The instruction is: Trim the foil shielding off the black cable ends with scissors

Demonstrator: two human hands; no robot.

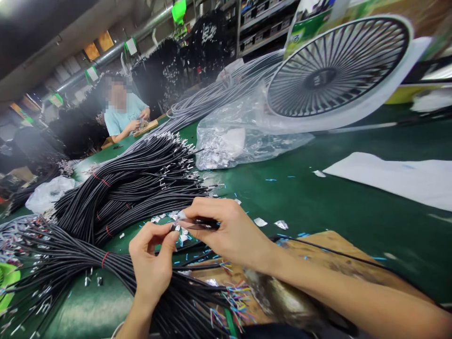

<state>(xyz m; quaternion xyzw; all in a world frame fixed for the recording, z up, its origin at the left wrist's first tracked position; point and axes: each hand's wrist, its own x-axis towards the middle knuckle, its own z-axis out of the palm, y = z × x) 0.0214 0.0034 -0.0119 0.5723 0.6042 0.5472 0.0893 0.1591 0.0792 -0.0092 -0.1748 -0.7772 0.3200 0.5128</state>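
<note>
My left hand (153, 261) is closed in a pinch, thumb and forefinger around the end of a black cable (173, 227). Dark pointed tweezers (199, 223) are gripped in my right hand (229, 230), their tips meeting the cable end at my left fingertips. Something small and pale shows by my right forefinger, too small to name. Below my left hand lies a bundle of black cables (122, 263) tied with a red band, its stripped ends (235, 301) showing coloured wires.
Tied black cables (141, 174) are heaped beyond my hands. A plastic bag (226, 146) of foil scraps and a white fan (321, 77) stand behind. A wooden board (328, 242) lies under my right forearm. A co-worker (123, 113) sits across the green table (300, 188).
</note>
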